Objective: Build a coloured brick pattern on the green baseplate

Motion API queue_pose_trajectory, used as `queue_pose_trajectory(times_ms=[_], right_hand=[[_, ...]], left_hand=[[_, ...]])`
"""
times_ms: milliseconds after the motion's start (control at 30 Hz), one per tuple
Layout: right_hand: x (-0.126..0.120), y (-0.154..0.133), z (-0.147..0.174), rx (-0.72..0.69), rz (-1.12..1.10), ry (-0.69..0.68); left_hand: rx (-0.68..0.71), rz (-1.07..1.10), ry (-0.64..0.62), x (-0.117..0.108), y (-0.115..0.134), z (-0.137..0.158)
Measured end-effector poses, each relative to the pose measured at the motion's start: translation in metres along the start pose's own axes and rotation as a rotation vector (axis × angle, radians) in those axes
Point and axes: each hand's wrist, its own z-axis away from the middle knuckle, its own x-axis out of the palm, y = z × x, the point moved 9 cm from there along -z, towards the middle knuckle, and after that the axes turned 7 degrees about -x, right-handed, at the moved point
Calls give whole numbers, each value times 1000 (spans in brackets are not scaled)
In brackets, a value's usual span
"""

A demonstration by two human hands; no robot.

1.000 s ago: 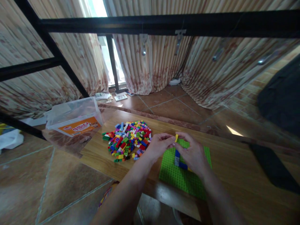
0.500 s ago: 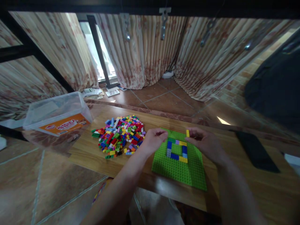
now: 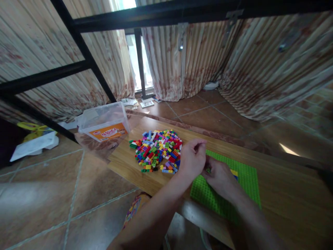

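A green studded baseplate (image 3: 248,178) lies on the wooden bench, partly under my hands. Just over its left edge is my left hand (image 3: 193,158), fingers curled together; whatever they may hold is hidden. My right hand (image 3: 220,177) is right beside it, low over the plate, with bent fingers drawn together near the left hand's palm. No brick shows clearly in that grip. Behind the right hand, a yellow and blue corner of the brick outline (image 3: 234,173) on the plate peeks out; the rest is covered. A pile of loose toy bricks (image 3: 158,147) lies left of my hands.
A clear plastic box (image 3: 104,119) with an orange label stands beyond the bench's left end. Dark metal bars (image 3: 91,64) cross above and at the left. The wooden bench top (image 3: 286,194) extends right of the plate. Papers (image 3: 130,102) lie on the tiled floor near the curtains.
The view has swung left. My hands have come together over the plate's left part, and the right one now covers most of the brick outline. The yellow brick it held is no longer visible.
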Motion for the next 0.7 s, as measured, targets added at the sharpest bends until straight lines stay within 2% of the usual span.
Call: queue_pose_trajectory(times_ms=[233,400,500,567,633,700], right_hand=[[27,-17,-10,-36,138,-47],[39,-21,-13,-48,64,-12],[45,-22,-14,-46,8,-1],[46,-24,-14,-57,-9,5],[44,-24,-14,-72,-7,19],[38,-23,-13,-75,6,39]], left_hand=[[-4,9,63,-24,0,-7],[-14,6,135,-56,4,-18],[-10,-31,263,-95,10,-28],[-42,-91,405,-134,13,-33],[-73,-218,520,-174,18,-33],[-170,-450,599,-212,18,-29]])
